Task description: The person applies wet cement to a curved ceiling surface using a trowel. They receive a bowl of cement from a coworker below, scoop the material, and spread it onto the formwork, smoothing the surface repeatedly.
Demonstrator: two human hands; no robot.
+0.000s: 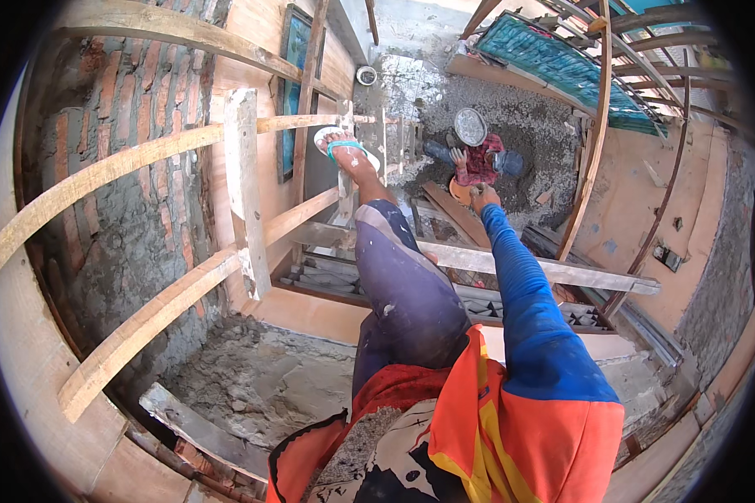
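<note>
My right arm, in a blue sleeve, reaches down and ahead. At its end my right hand (482, 198) is closed, fingers curled. Just left of its fingers shows a rounded orange thing (460, 192), partly covered; whether the hand grips it I cannot make out. Below, a person in dark red clothing (481, 159) stands on the ground with a raised hand (459, 157) near it. Close to that person is a round pale grey container (470, 127). My left hand is out of view.
My sandalled foot (344, 149) rests on the wooden framework, by an upright (345, 180). A horizontal timber (545, 267) crosses under my arm. Curved-looking rails (143, 151) run along a brick wall (113, 142) at left. Grey gravel (545, 109) and a plank (457, 215) lie far below.
</note>
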